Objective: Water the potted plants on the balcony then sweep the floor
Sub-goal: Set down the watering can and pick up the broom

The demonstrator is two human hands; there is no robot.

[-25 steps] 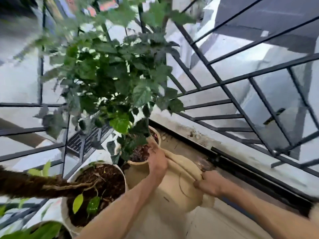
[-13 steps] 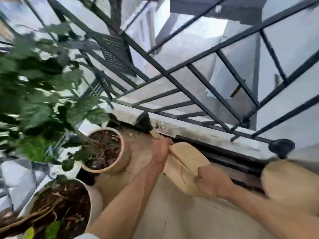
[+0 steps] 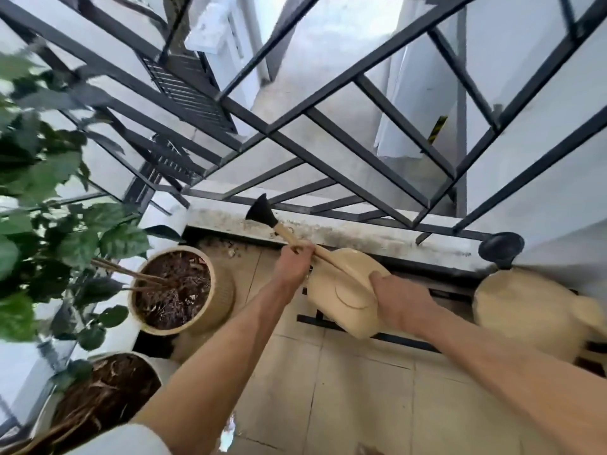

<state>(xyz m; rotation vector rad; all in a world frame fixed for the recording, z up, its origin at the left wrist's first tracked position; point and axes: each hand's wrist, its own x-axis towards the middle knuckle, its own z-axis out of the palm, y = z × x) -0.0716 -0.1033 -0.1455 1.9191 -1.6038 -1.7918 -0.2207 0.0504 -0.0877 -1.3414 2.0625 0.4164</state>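
Note:
I hold a beige watering can [image 3: 341, 290] with both hands above the tiled floor. My left hand [image 3: 294, 262] grips its long spout just behind the black rose head [image 3: 261, 213], which points up toward the railing. My right hand [image 3: 399, 302] grips the can's body at the handle side. A beige pot [image 3: 215, 290] with dark soil and thin stems stands left of the can. A second pot [image 3: 108, 392] with soil sits at the lower left. Green leaves [image 3: 49, 224] fill the left side.
A second beige watering can [image 3: 525, 310] with a black rose head [image 3: 501, 249] stands on the right by the wall. Black metal railing [image 3: 328, 152] runs across the top above a stained white ledge [image 3: 345, 233]. Beige floor tiles [image 3: 345, 389] lie below my arms.
The view has swung right, away from the leafy plant. The can's spout has lifted out of the pot and now points up at the railing. The second can has come into view.

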